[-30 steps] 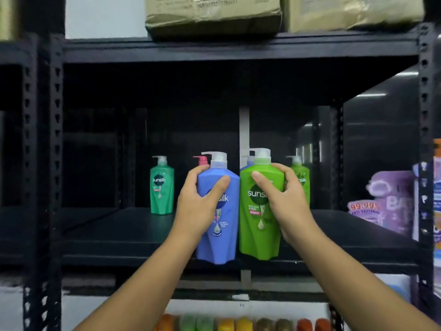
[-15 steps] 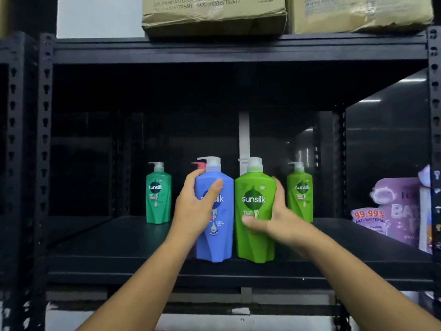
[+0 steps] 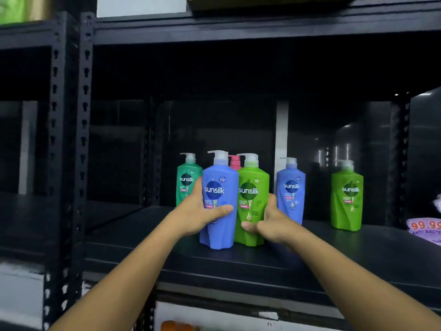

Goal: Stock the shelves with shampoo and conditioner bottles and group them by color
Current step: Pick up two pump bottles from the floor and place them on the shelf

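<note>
Just behind front blue bottle (image 3: 220, 232), front green bottle (image 3: 256, 204): pink bottle (image 3: 235, 162).

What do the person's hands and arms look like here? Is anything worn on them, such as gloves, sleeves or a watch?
Nothing is worn that shows. The left hand and the right hand are bare, with no gloves, ring or watch visible. The left forearm and the right forearm are uncovered to the frame's bottom edge; no sleeve comes into view.

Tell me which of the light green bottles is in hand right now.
The nearer light green bottle, beside the front blue bottle, with the right hand gripping its lower side. The other light green bottle stands untouched farther right.
</note>
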`<state>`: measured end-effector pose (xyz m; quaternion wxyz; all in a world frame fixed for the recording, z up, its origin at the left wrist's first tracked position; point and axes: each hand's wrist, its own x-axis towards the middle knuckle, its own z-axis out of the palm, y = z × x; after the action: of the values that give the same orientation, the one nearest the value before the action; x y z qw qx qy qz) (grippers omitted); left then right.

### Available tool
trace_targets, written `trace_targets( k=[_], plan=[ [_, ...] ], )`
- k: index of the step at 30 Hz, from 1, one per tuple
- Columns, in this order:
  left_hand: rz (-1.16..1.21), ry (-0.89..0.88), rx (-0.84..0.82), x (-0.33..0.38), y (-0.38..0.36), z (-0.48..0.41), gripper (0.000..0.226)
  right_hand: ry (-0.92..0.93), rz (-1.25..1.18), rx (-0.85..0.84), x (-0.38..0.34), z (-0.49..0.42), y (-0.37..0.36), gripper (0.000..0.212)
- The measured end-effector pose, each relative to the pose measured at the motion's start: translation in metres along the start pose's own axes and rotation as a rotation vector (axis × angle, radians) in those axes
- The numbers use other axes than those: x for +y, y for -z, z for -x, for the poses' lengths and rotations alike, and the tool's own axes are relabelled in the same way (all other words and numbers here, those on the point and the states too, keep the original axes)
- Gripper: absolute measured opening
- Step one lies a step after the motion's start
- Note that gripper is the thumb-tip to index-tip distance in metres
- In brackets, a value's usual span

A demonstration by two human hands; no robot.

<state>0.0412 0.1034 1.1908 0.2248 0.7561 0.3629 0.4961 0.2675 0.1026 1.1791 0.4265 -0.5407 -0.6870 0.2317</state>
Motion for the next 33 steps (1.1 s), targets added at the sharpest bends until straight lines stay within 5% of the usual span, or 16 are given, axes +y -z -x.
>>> trace_targets(
  k=[11, 20, 33],
  plan=[
    [-0.144, 0.13, 0.159, -0.084, 0.056, -0.054, 0.072, -0.098, 0.139, 0.019, -0.004, -0.07, -0.033, 0.069],
    [-0.11, 0.093, 0.254, -0.111, 0.062, -0.063, 0.066, 0.008, 0.085, 0.127, 0.022, -0.089, -0.05, 0.067],
    [-0.215, 0.094, 0.227, -0.124, 0.065, -0.066, 0.064, 0.064, 0.185, 0.163, 0.014, -0.085, -0.055, 0.074]
  ],
)
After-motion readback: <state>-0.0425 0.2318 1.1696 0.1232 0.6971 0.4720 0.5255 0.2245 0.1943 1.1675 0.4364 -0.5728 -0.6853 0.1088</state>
